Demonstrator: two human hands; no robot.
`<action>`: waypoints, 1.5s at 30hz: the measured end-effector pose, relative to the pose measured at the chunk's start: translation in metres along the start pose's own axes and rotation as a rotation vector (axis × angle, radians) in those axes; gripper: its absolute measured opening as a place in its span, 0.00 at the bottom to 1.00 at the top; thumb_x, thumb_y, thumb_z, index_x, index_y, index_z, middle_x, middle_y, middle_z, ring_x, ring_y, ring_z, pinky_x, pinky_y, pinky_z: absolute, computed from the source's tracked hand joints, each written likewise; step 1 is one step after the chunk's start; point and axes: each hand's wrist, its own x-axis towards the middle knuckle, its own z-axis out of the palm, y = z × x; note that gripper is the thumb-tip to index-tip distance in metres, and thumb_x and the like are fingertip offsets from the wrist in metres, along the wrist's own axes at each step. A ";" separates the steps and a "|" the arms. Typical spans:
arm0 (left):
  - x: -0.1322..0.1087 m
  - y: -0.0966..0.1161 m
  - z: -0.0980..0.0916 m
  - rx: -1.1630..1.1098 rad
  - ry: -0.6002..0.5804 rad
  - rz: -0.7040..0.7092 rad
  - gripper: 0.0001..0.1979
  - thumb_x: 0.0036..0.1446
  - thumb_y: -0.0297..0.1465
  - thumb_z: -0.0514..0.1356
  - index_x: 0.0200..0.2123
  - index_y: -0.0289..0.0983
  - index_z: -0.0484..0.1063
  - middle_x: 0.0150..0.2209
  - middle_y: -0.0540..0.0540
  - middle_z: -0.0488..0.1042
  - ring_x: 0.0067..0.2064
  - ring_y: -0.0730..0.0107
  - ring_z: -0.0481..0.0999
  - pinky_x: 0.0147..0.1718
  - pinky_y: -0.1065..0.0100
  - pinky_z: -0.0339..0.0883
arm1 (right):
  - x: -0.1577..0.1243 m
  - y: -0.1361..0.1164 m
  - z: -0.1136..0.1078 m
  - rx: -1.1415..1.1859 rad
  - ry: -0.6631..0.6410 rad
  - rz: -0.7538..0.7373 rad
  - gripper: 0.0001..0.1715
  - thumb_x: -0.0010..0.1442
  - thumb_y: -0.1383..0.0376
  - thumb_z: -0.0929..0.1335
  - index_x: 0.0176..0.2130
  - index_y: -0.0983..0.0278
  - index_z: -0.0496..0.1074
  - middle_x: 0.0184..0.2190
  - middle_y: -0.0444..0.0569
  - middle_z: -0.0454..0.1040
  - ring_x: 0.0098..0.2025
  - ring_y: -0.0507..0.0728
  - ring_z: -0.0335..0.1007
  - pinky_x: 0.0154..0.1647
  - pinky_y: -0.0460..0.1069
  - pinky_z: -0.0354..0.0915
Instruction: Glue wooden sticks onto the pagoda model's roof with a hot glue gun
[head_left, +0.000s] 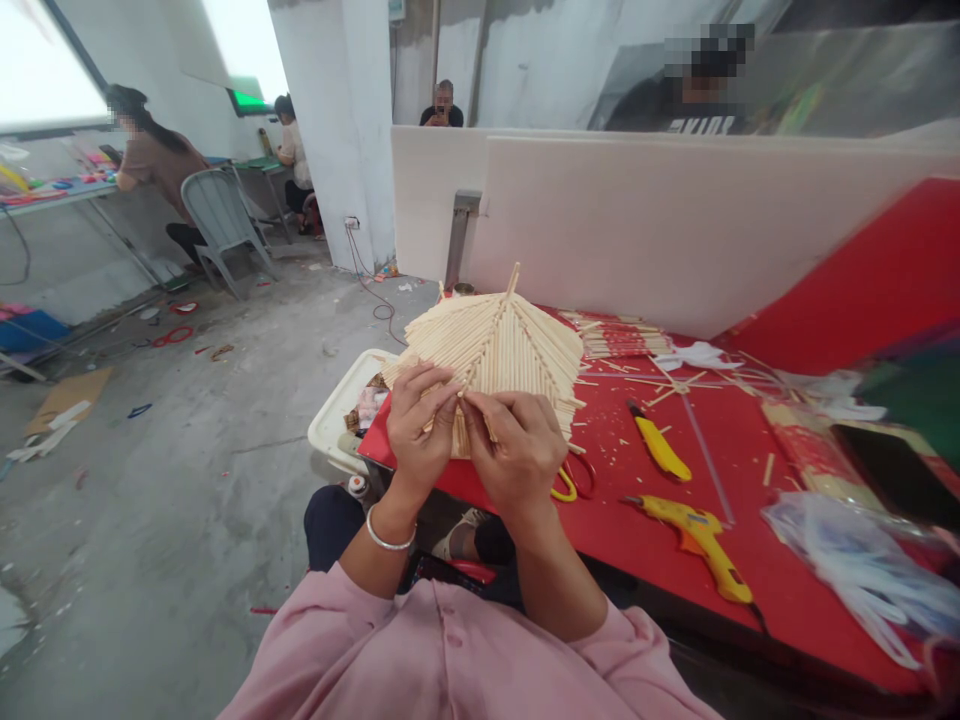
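Note:
A leaf-shaped panel of pale wooden sticks (517,345) lies at the near left corner of the red table, its rows slanting out from a raised spine. My left hand (421,425) and my right hand (517,440) meet over its near part, thumbs and forefingers pinched together. Between the fingertips shows the small pale end of what looks like a wooden stick (460,396); the fingers cover most of it. Yellow-handled scissors (565,484) lie partly hidden beside my right hand.
On the red table (600,540) lie a yellow glue gun (701,540), a yellow utility knife (661,447), loose sticks (622,337), a plastic bag (840,560) and a dark phone (896,470). White boards (675,230) stand behind. A white bin (330,425) is left. Several people sit farther off.

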 end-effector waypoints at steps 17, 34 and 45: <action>0.001 0.000 0.000 0.000 -0.011 0.001 0.08 0.65 0.24 0.62 0.44 0.40 0.79 0.46 0.46 0.80 0.54 0.64 0.77 0.57 0.52 0.74 | -0.002 0.001 0.001 0.004 -0.010 0.011 0.06 0.65 0.67 0.71 0.43 0.61 0.79 0.31 0.47 0.76 0.35 0.54 0.67 0.37 0.50 0.62; 0.001 0.001 0.000 0.002 -0.006 -0.017 0.06 0.67 0.27 0.61 0.43 0.40 0.79 0.46 0.46 0.80 0.54 0.64 0.77 0.56 0.53 0.73 | -0.001 0.001 0.000 0.011 -0.011 0.009 0.06 0.65 0.68 0.71 0.43 0.62 0.78 0.31 0.47 0.76 0.35 0.54 0.67 0.38 0.50 0.62; 0.001 0.000 0.000 0.011 -0.003 0.006 0.07 0.66 0.26 0.62 0.43 0.40 0.79 0.45 0.46 0.80 0.53 0.64 0.77 0.56 0.53 0.75 | -0.001 0.001 0.001 0.007 -0.002 0.017 0.06 0.65 0.67 0.71 0.43 0.62 0.79 0.31 0.48 0.76 0.34 0.54 0.68 0.38 0.50 0.63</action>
